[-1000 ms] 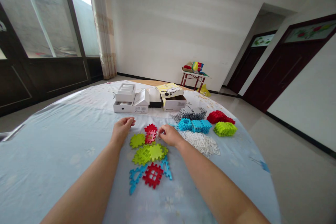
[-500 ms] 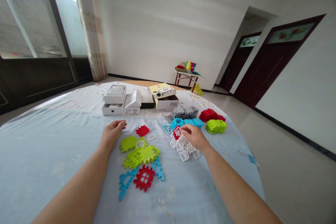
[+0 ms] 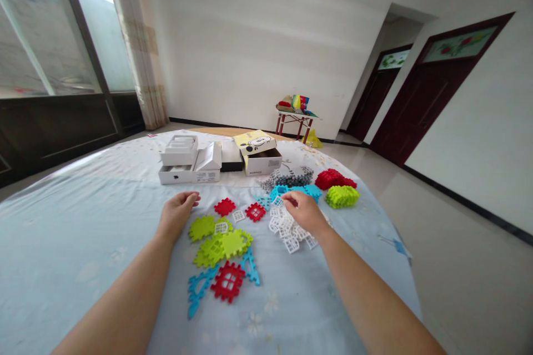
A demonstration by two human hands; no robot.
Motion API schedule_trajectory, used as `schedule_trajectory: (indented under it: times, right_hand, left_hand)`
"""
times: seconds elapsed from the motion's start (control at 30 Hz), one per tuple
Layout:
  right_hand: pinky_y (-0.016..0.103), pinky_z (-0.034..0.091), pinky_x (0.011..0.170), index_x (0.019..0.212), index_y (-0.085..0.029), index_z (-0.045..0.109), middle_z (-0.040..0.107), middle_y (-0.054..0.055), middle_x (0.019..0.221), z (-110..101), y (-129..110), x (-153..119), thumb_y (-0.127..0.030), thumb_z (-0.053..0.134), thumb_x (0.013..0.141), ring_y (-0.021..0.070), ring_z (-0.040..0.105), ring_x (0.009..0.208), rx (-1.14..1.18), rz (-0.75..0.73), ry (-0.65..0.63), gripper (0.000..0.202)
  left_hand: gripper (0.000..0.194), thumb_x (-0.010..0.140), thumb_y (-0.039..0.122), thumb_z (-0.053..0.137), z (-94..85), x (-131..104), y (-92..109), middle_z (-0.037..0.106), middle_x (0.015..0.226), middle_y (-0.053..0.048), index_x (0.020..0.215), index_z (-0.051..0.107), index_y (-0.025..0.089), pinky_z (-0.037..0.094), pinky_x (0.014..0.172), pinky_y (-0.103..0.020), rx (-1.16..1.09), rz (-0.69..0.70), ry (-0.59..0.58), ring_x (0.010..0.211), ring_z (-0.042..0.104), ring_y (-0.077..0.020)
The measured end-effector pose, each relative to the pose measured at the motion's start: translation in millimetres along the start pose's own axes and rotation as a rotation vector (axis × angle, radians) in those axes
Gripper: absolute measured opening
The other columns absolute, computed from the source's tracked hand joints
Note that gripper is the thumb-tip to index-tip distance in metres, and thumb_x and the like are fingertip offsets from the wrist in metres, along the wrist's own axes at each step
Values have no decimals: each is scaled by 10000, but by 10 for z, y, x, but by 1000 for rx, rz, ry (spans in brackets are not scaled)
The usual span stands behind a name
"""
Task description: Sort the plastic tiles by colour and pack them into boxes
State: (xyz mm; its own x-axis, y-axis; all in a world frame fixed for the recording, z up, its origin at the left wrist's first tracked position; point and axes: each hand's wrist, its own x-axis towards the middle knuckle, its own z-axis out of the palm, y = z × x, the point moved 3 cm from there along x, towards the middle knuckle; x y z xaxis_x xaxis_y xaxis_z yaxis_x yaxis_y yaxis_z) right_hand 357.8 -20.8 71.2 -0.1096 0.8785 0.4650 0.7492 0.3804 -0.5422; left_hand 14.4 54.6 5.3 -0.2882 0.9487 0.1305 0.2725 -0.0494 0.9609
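My left hand [image 3: 180, 212] rests on the cloth left of the loose pieces, its fingers curled together with nothing showing in them. My right hand [image 3: 303, 211] pinches a small white window frame [image 3: 277, 201] by its edge, above a pile of white window frames [image 3: 288, 226]. To its left, a red square piece with a window opening [image 3: 255, 211] lies flat. Near it are a plain red piece [image 3: 225, 207] and a loose white window frame [image 3: 239, 216]. Closer lie green toothed pieces [image 3: 236, 242], a red window piece [image 3: 227, 282] and blue triangular pieces [image 3: 200, 287].
Behind my right hand are stacks of blue pieces [image 3: 306, 193], grey pieces [image 3: 287, 178], red pieces [image 3: 333, 178] and green pieces [image 3: 342, 196]. White boxes [image 3: 189, 176] and a yellow-lidded box [image 3: 262, 164] stand at the back of the cloth-covered table [image 3: 104, 216].
The red window piece at my right hand now lies on the cloth further left. The right hand keeps a white window frame at its fingertips. My left hand has hardly moved.
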Motion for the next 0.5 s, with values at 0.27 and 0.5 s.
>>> schedule_trajectory:
  times: [0.27, 0.5]
  right_hand:
    - [315, 483, 747, 959, -162, 642, 673, 70, 884, -281, 529, -278, -293, 468, 791, 172, 610, 764, -19, 172, 121, 275]
    - [309, 482, 702, 906, -174, 659, 685, 68, 857, -314, 706, -439, -324, 456, 795, 180, 607, 732, 33, 190, 161, 275]
  left_hand:
    - [371, 686, 457, 502, 52, -80, 186, 690, 756, -50, 885, 661, 188, 460, 659, -294, 335, 136, -33, 711, 624, -211]
    - [362, 749, 447, 447, 395, -436, 674, 661, 941, -73, 888, 698, 227, 409, 840, -329, 554, 504, -268, 894, 575, -230]
